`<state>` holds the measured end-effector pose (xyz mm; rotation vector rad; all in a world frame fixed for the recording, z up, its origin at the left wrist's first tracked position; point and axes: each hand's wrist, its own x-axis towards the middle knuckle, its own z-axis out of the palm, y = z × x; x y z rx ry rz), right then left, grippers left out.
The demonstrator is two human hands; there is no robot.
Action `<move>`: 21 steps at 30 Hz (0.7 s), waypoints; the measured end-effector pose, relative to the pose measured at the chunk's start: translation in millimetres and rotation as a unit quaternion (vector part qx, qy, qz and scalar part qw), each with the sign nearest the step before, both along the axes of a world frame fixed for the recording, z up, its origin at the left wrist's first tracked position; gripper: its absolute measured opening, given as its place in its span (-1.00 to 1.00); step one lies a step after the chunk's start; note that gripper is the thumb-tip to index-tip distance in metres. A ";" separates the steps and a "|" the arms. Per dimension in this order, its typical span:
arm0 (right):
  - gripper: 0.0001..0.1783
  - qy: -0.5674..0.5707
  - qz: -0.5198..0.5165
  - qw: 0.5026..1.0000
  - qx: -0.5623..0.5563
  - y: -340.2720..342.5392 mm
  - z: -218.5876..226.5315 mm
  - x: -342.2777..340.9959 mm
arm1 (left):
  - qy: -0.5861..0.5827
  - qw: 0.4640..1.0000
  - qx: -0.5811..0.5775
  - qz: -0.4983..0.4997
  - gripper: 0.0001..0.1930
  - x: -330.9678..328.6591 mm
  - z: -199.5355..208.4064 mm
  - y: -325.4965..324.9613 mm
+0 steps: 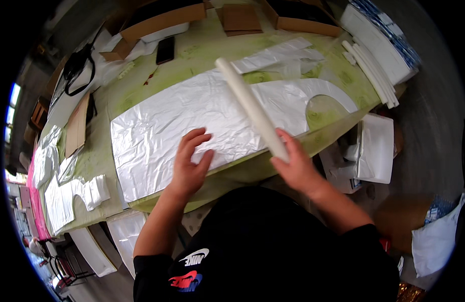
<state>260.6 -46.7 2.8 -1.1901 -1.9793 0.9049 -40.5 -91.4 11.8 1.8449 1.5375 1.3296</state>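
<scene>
Black shirt (265, 246) fills bottom. Left fingers (193, 141) spread, right fingers (293, 146) grip white roll (249, 106). Top-right carton (308, 26) looks dark inside.

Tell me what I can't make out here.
Head view: part of the silvery sheet, hidden by the white roll.
Head view: some fingers of the right hand, hidden by the hand itself.
Head view: the small red thing on the green cloth, too small to identify.
Head view: the far side of the cardboard box behind the phone, cut off by the upper edge.
</scene>
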 end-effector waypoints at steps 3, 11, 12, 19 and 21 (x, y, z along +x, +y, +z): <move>-0.15 0.028 0.030 0.998 -0.049 -28.8 -15.3 -21.1 | 0.053 0.992 -0.043 -0.104 -0.51 41.1 -2.8 29.7; -0.42 -0.135 -0.094 0.966 0.199 34.4 -5.4 21.8 | 0.142 0.984 -0.039 -0.102 -0.52 52.4 -33.5 45.0; -0.44 -0.158 -0.099 0.951 0.246 56.8 -6.1 30.5 | 0.146 0.983 -0.032 -0.103 -0.53 52.9 -32.5 45.8; -0.46 -0.341 -0.058 0.908 0.235 164.2 -54.6 70.6 | 0.138 0.986 -0.033 -0.086 -0.53 57.0 -32.3 44.6; -0.42 -0.428 -0.164 0.887 0.053 196.4 -23.7 88.7 | 0.135 0.988 -0.038 -0.073 -0.53 56.3 -31.9 39.4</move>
